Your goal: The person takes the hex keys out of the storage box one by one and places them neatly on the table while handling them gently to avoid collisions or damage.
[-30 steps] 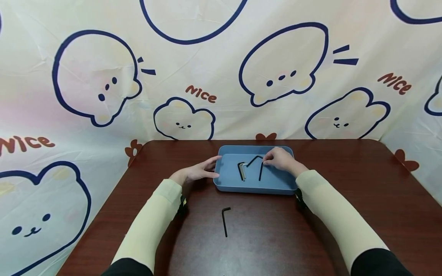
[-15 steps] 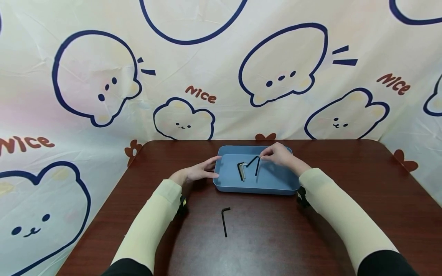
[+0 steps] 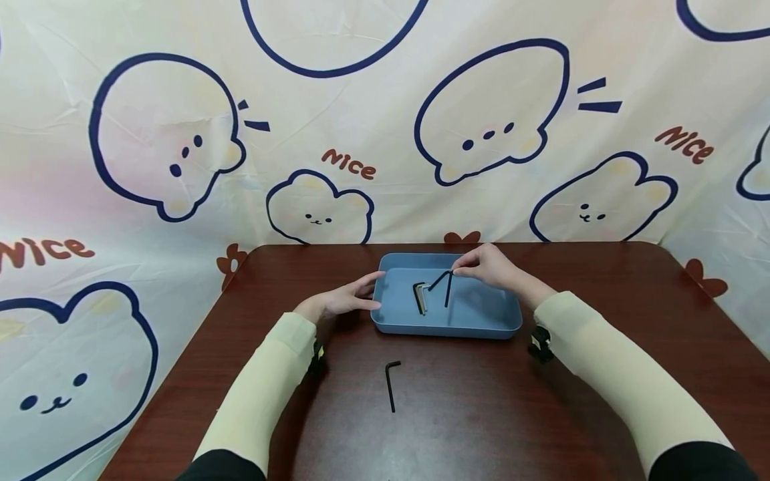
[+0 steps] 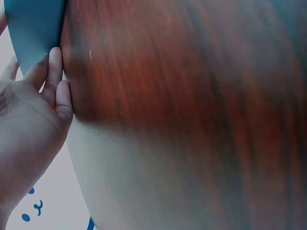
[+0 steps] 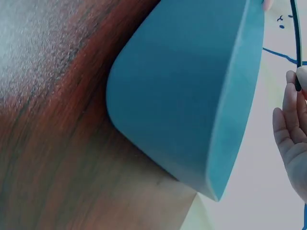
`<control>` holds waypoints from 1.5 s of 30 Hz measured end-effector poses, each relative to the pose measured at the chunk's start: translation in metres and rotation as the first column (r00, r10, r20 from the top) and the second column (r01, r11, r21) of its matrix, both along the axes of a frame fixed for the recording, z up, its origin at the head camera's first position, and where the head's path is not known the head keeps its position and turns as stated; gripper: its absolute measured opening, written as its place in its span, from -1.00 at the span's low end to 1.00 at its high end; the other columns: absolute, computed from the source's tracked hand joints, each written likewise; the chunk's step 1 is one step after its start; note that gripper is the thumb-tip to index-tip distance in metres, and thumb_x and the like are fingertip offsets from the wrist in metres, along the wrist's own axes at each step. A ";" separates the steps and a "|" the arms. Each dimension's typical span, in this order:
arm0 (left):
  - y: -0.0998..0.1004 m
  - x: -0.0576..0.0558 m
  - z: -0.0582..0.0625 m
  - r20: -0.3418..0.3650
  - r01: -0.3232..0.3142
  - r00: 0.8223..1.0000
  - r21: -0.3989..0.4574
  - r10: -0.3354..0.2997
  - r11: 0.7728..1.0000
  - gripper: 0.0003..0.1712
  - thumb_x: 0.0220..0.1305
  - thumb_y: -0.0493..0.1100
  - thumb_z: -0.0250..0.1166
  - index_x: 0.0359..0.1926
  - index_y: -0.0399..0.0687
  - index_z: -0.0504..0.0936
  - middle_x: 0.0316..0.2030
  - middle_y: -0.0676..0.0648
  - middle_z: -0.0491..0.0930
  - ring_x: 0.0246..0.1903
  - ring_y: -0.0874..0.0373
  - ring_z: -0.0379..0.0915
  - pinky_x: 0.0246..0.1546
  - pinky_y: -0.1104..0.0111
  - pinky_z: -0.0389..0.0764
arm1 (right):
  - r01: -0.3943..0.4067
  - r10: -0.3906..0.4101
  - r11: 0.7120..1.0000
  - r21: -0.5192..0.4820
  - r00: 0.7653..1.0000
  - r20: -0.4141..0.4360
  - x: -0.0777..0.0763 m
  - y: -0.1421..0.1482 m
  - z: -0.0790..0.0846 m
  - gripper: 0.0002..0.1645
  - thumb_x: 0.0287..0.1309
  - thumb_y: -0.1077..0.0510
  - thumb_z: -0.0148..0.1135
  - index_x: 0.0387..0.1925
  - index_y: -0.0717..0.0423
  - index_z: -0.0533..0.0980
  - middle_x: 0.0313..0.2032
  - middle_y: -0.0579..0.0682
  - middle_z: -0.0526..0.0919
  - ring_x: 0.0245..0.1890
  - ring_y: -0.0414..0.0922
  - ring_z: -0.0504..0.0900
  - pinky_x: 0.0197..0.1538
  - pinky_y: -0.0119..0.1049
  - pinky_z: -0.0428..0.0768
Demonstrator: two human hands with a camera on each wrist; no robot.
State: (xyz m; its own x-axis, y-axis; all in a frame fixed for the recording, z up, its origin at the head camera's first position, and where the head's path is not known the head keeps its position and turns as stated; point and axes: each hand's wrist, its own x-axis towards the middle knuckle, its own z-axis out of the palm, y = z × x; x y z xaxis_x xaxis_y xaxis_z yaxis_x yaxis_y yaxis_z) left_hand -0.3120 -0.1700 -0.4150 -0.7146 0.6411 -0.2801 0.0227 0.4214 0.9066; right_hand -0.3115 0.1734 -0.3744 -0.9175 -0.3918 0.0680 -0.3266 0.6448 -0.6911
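A black hex key (image 3: 448,290) is pinched by its short end between the thumb and fingers of my right hand (image 3: 492,267), long arm hanging down over the blue tray (image 3: 488,311). The right wrist view shows the fingertips on the key's dark rod (image 5: 297,40). At the tray's left end, my left hand (image 3: 344,298) rests with spread, relaxed fingers against the wall; its fingers (image 4: 55,64) meet the tray side in the left wrist view. Inside the tray, a black hex key (image 3: 418,299) lies alongside paler metallic ones, with another black key (image 3: 439,280) angled close to the held one.
Another black hex key (image 3: 390,387) lies on the brown table (image 3: 469,407) in front of the tray. Behind the table hangs a pale cloth (image 3: 397,120) with cartoon outlines. The tray stands near the table's back edge.
My right hand has shifted slightly left and up with the hex key, and its forearm has swung outward to the right. The left hand and the tray have stayed in place.
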 end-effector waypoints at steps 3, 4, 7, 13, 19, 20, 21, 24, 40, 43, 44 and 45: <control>-0.001 0.000 0.000 0.000 -0.005 1.000 -0.003 0.005 1.000 -0.10 0.40 -0.23 0.19 0.55 0.08 -0.16 0.52 -0.17 -0.22 0.46 -0.13 -0.21 0.35 -0.08 -0.05 | -0.034 0.034 0.999 0.000 0.999 -0.017 0.003 -0.002 0.003 -0.78 0.21 0.20 0.32 -0.14 0.22 0.70 -0.19 0.07 0.73 -0.19 -0.03 0.59 -0.11 -0.14 0.54; -0.001 0.000 0.000 -0.002 -0.006 1.000 -0.006 0.006 1.000 -0.10 0.40 -0.23 0.19 0.55 0.08 -0.15 0.52 -0.17 -0.22 0.46 -0.13 -0.21 0.35 -0.08 -0.06 | -0.045 0.045 0.999 0.001 0.999 -0.020 0.005 -0.003 0.004 -0.78 0.21 0.20 0.33 -0.15 0.22 0.70 -0.19 0.06 0.73 -0.19 -0.04 0.59 -0.10 -0.13 0.55; -0.001 0.000 0.000 -0.003 -0.009 1.000 -0.015 0.009 1.000 -0.10 0.39 -0.22 0.19 0.55 0.09 -0.15 0.52 -0.16 -0.23 0.46 -0.12 -0.22 0.36 -0.09 -0.07 | -0.090 0.091 0.996 0.007 0.995 -0.031 0.009 -0.008 0.005 -0.78 0.21 0.19 0.32 -0.15 0.22 0.70 -0.19 0.05 0.73 -0.20 -0.06 0.61 -0.09 -0.14 0.57; 0.000 0.000 0.000 -0.004 -0.006 1.000 -0.015 0.006 1.000 -0.10 0.39 -0.20 0.20 0.55 0.08 -0.15 0.52 -0.17 -0.23 0.46 -0.14 -0.23 0.35 -0.11 -0.08 | -0.198 0.197 0.980 -0.003 0.979 -0.050 0.023 -0.021 0.007 -0.83 0.22 0.22 0.31 -0.20 0.20 0.71 -0.24 -0.01 0.73 -0.28 -0.11 0.60 -0.19 -0.20 0.59; 0.000 -0.001 0.000 -0.006 -0.003 1.000 -0.013 0.003 1.000 -0.10 0.40 -0.21 0.20 0.55 0.09 -0.15 0.52 -0.17 -0.22 0.46 -0.14 -0.20 0.35 -0.09 -0.07 | -0.271 0.270 0.962 -0.015 0.962 -0.051 0.037 -0.033 0.007 -0.87 0.22 0.23 0.31 -0.25 0.16 0.72 -0.25 -0.08 0.72 -0.34 -0.19 0.57 -0.28 -0.28 0.56; 0.000 -0.001 0.001 -0.005 -0.005 1.000 -0.015 0.005 1.000 -0.10 0.39 -0.22 0.20 0.55 0.10 -0.15 0.52 -0.17 -0.22 0.46 -0.13 -0.20 0.36 -0.08 -0.06 | -0.276 0.274 0.961 -0.019 0.960 -0.049 0.039 -0.035 0.007 -0.87 0.21 0.23 0.31 -0.25 0.16 0.72 -0.26 -0.09 0.72 -0.34 -0.19 0.57 -0.29 -0.28 0.56; 0.000 -0.001 0.000 -0.004 -0.006 1.000 -0.015 0.006 1.000 -0.10 0.40 -0.22 0.20 0.55 0.11 -0.14 0.52 -0.16 -0.22 0.46 -0.12 -0.19 0.36 -0.07 -0.05 | -0.280 0.279 0.960 -0.019 0.959 -0.051 0.041 -0.037 0.007 -0.87 0.21 0.23 0.32 -0.25 0.16 0.72 -0.27 -0.10 0.71 -0.35 -0.20 0.57 -0.29 -0.28 0.56; 0.000 -0.002 -0.001 -0.006 -0.006 1.000 -0.012 0.006 1.000 -0.11 0.40 -0.21 0.19 0.55 0.10 -0.15 0.52 -0.17 -0.22 0.45 -0.13 -0.19 0.35 -0.08 -0.05 | -0.293 0.291 0.956 -0.023 0.955 -0.061 0.049 -0.042 0.007 -0.88 0.20 0.23 0.33 -0.26 0.15 0.73 -0.29 -0.13 0.71 -0.35 -0.21 0.58 -0.29 -0.29 0.58; 0.000 -0.001 -0.002 -0.006 -0.008 1.000 -0.011 0.008 1.000 -0.09 0.39 -0.21 0.20 0.55 0.08 -0.16 0.52 -0.18 -0.24 0.46 -0.14 -0.24 0.35 -0.12 -0.09 | -0.330 0.325 0.941 -0.075 0.943 -0.071 0.087 -0.064 -0.008 -0.90 0.20 0.24 0.32 -0.31 0.13 0.74 -0.35 -0.17 0.71 -0.32 -0.28 0.61 -0.22 -0.36 0.58; 0.000 -0.001 -0.002 0.000 -0.017 1.000 -0.014 0.017 1.000 -0.10 0.39 -0.21 0.21 0.55 0.10 -0.14 0.52 -0.17 -0.22 0.46 -0.12 -0.23 0.35 -0.10 -0.09 | -0.329 0.326 0.941 -0.076 0.944 -0.050 0.093 -0.067 -0.011 -0.90 0.20 0.25 0.32 -0.31 0.14 0.73 -0.36 -0.19 0.71 -0.34 -0.29 0.60 -0.25 -0.37 0.57; 0.001 -0.001 -0.002 0.002 -0.020 1.000 -0.015 0.020 1.000 -0.10 0.39 -0.21 0.20 0.55 0.11 -0.14 0.52 -0.17 -0.22 0.46 -0.12 -0.23 0.35 -0.10 -0.09 | -0.329 0.326 0.941 -0.076 0.944 -0.044 0.095 -0.068 -0.013 -0.90 0.21 0.25 0.31 -0.32 0.14 0.73 -0.36 -0.19 0.70 -0.34 -0.30 0.59 -0.26 -0.38 0.57; 0.001 -0.001 -0.002 0.004 -0.023 1.000 -0.015 0.023 1.000 -0.10 0.39 -0.21 0.20 0.55 0.11 -0.13 0.52 -0.17 -0.21 0.46 -0.12 -0.22 0.35 -0.10 -0.09 | -0.328 0.326 0.942 -0.074 0.945 -0.041 0.096 -0.069 -0.014 -0.90 0.21 0.25 0.31 -0.32 0.14 0.73 -0.37 -0.20 0.70 -0.34 -0.30 0.59 -0.26 -0.38 0.57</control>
State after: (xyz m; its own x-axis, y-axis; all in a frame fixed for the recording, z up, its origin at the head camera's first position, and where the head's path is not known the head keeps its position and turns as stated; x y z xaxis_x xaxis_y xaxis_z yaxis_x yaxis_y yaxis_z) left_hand -0.3129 -0.1693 -0.4169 -0.7279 0.6202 -0.2923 0.0096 0.4354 0.9002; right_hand -0.2155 0.1042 -0.3887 -0.7372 -0.6622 0.1343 -0.5298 0.4433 -0.7231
